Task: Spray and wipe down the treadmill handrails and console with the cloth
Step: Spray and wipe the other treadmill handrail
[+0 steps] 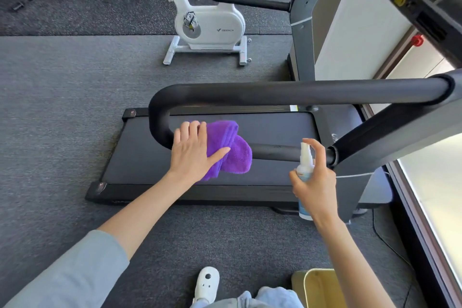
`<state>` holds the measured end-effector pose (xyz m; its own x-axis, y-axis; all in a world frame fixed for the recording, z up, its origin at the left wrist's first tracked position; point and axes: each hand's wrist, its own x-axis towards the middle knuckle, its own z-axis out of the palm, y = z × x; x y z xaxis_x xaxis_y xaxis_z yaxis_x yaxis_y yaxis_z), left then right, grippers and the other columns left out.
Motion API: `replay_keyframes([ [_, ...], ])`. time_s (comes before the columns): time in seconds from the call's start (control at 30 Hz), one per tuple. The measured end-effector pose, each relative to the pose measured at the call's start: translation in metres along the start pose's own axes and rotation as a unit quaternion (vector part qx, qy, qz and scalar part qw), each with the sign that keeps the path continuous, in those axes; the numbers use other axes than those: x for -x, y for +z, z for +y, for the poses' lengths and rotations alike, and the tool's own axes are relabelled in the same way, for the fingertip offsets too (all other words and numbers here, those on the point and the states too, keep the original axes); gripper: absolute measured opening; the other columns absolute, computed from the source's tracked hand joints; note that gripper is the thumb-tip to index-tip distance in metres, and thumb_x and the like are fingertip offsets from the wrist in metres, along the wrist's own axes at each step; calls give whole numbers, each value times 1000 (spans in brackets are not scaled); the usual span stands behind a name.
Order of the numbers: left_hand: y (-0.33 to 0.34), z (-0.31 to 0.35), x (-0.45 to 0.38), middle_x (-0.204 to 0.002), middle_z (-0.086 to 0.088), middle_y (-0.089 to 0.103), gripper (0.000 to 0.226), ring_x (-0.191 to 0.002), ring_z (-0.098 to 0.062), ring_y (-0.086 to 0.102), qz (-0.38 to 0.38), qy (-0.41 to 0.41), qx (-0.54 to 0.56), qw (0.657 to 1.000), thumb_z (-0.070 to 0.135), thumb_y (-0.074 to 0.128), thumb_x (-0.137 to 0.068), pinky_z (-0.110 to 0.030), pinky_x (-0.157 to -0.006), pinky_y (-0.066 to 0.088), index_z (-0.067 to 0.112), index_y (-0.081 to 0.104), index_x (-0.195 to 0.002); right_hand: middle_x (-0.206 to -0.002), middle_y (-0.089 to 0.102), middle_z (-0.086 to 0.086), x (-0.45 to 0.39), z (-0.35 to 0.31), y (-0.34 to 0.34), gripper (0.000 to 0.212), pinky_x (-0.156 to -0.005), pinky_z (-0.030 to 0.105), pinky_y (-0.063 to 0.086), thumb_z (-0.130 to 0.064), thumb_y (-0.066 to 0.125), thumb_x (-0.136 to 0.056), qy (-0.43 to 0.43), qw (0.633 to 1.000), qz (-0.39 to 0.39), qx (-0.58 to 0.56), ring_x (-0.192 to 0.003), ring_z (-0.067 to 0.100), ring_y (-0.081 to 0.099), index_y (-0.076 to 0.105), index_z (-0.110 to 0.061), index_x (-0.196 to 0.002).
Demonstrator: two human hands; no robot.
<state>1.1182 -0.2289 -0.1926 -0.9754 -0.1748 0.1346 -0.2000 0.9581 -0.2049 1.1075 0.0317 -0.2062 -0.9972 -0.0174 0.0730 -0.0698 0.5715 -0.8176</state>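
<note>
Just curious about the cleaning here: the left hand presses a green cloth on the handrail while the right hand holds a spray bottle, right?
Not quite: the cloth is purple, not green, as the head view shows. The left hand presses it on the handrail while the right hand holds the spray bottle.

Both arms reach out in front. The left hand (193,151) lies flat with its fingers straight and spread, palm down. The right hand (315,177) is curled tight in a grip, with one finger raised on top.
</note>
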Motion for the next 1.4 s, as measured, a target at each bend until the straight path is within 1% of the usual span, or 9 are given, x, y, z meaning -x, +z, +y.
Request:
replay_keyframes([
  [0.07,1,-1,1,-144,-16,39,109,-127,-31,36,10,3,11,1000,82,4,-78,-41,-105,30,-1,38,-140,-67,57,0,1,0,0,70,-59,50,56,0,63,-80,1,1000,5,3,-56,29,57,40,-44,-129],
  [0.17,3,2,-7,-147,-20,38,92,-135,-36,36,76,91,157,980,75,28,-86,-47,-109,30,3,41,-143,-67,57,-1,2,0,4,70,-58,48,55,0,63,-80,0,1000,4,6,-57,28,57,40,-44,-130],
  [0.3,18,4,-9,-123,-8,61,73,-110,-29,58,79,123,130,981,69,37,-87,-44,-97,41,16,56,-134,-65,56,-3,4,0,6,71,-54,44,53,1,64,-80,-10,1000,0,5,-53,23,55,40,-43,-130],
  [0.43,14,4,-23,-101,-10,59,70,-83,-30,59,50,0,120,991,65,26,-91,-41,-76,43,15,62,-123,-66,57,-2,5,2,4,71,-56,46,54,1,65,-80,-11,1000,8,9,-55,23,55,40,-42,-131],
  [0.57,25,0,-23,-107,-7,62,75,-85,-30,62,51,50,104,992,75,23,-85,-42,-81,43,28,52,-137,-66,57,-2,6,4,1,72,-56,46,54,2,65,-80,-11,1000,17,8,-55,23,55,40,-43,-131],
  [0.67,29,0,-22,-107,-5,66,73,-89,-29,64,62,73,112,989,76,28,-82,-41,-84,45,27,62,-124,-67,56,-6,4,7,3,71,-56,42,53,2,65,-80,-17,999,28,10,-54,19,55,41,-41,-131],
  [0.8,30,34,-29,-89,-6,67,56,-73,-28,64,95,62,133,985,65,38,-87,-36,-68,48,21,69,-102,-71,56,-10,2,11,3,70,-56,40,53,2,66,-80,-15,999,38,4,-56,16,56,42,-38,-132],
  [1.23,23,176,-52,-122,-3,60,70,-99,-25,61,45,196,166,965,78,40,-82,-37,-81,49,32,52,-133,-62,51,-14,1,38,-48,65,-50,18,39,0,66,-81,-28,998,62,-4,-56,8,52,44,-32,-132],
  [1.4,27,141,-46,-113,-6,61,77,-92,-27,62,72,188,140,969,82,41,-77,-38,-78,47,27,55,-128,-65,52,-8,-5,32,-47,67,-59,38,49,0,65,-80,-18,999,46,-2,-57,19,52,41,-36,-132],
])
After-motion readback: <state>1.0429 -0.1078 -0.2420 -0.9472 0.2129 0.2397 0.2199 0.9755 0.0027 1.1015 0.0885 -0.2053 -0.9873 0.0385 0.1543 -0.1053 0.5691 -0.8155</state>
